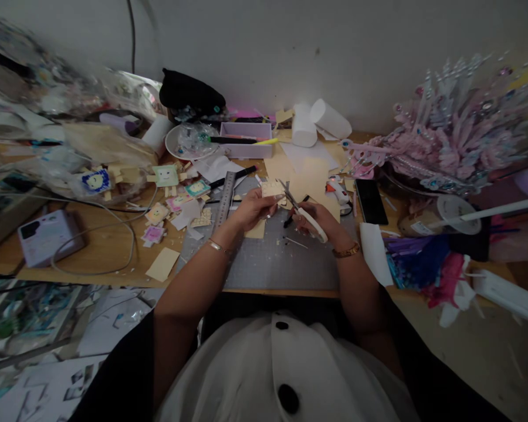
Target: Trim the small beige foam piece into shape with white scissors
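Observation:
My left hand is closed on a small cream piece of card, pinched near its lower edge above the cutting mat. In my right hand is a pair of scissors with white handles. Their blades point up and left, parted, and reach the right side of the card. Whether the blades touch the card I cannot tell. Under both hands lies the grey cutting mat, with a steel ruler left of my left hand. Beyond my hands are larger cream sheets.
Small painted card figures lie at the left, near a lilac box-shaped device and its cable. A glue gun, a black phone and a lidded cup stand right. Behind are a lilac tray, white rolls and pink ornaments.

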{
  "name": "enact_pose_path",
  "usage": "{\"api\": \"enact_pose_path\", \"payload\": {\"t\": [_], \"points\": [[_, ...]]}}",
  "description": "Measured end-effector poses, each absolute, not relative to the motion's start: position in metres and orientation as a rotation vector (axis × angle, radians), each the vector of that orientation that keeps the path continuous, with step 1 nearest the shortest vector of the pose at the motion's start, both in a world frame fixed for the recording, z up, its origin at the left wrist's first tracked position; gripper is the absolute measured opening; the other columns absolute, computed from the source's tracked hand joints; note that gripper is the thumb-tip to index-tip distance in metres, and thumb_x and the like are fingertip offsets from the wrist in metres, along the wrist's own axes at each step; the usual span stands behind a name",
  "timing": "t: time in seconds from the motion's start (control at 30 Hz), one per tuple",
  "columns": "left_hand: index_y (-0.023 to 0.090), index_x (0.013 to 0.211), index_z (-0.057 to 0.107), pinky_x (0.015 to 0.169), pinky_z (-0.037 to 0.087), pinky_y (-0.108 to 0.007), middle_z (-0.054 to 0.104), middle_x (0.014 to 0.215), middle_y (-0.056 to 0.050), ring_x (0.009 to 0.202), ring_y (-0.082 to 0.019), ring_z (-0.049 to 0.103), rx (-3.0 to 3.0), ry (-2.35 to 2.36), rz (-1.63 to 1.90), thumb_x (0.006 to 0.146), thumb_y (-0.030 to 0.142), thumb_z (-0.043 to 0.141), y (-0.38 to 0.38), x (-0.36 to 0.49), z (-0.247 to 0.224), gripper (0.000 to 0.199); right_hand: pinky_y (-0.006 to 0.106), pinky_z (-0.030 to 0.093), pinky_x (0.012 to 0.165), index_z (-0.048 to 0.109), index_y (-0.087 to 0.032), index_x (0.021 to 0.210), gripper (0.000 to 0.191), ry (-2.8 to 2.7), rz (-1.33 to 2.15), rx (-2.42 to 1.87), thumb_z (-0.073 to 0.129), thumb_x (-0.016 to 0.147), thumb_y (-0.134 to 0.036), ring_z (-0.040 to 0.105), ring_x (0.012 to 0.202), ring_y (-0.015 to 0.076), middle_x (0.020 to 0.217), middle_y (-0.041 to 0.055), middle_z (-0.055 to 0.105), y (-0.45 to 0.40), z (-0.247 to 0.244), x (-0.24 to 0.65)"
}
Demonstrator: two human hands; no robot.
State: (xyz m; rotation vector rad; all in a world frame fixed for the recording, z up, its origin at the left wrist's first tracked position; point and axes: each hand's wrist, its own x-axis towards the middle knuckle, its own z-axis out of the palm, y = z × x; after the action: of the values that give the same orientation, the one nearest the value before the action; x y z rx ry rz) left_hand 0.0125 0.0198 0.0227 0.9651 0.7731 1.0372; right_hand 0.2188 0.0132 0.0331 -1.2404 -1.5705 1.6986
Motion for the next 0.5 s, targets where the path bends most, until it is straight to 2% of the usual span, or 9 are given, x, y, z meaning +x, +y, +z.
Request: {"api": "enact_pose_path", "payload": {"t": [0.1,0.2,0.33,0.5], "points": [[0.016,0.067,0.061,0.043,0.019,-0.024,0.048,0.042,0.005,0.041,-0.006,0.037,0.94,0.781,1.061,0.065,0.042,0.084,0.02,0.012,0.0238,0.035,0.021,0.046,0.044,0.065,-0.016,0.093,0.045,-1.63,1.678,-1.17,0.085,0.071,-0.05,0.059,0.053,0.0113,0.067,-0.0016,0.065,0.0126,0.0366,0.2217],[0.017,0.062,0.058,0.043,0.019,-0.024,0.047,0.041,0.004,0.039,-0.006,0.037,0.937,0.794,1.092,0.064,0.041,0.083,0.0201,0.0123,0.024,0.035,0.022,0.047,0.046,0.063,-0.018,0.091,0.048,-1.612,1.668,-1.122,0.082,0.075,-0.059,0.06,0.053,0.0115,0.069,-0.0011,0.065,0.0114,0.0387,0.223],[0.017,0.061,0.056,0.044,0.022,-0.024,0.048,0.041,0.004,0.04,-0.006,0.039,0.933,0.791,1.095,0.063,0.041,0.084,0.0193,0.0136,0.0254,0.037,0.022,0.046,0.044,0.062,-0.017,0.089,0.056,-1.577,1.661,-1.131,0.079,0.073,-0.068,0.058,0.051,0.0107,0.066,-0.0016,0.063,0.0096,0.0387,0.2202],[0.018,0.067,0.057,0.044,0.019,-0.024,0.047,0.043,0.005,0.041,-0.006,0.037,0.916,0.798,1.053,0.068,0.041,0.086,0.0193,0.0142,0.0274,0.037,0.021,0.044,0.041,0.063,-0.017,0.088,0.059,-1.572,1.641,-1.152,0.082,0.068,-0.069,0.056,0.049,0.0096,0.063,-0.0029,0.061,0.0099,0.04,0.2189]]}}
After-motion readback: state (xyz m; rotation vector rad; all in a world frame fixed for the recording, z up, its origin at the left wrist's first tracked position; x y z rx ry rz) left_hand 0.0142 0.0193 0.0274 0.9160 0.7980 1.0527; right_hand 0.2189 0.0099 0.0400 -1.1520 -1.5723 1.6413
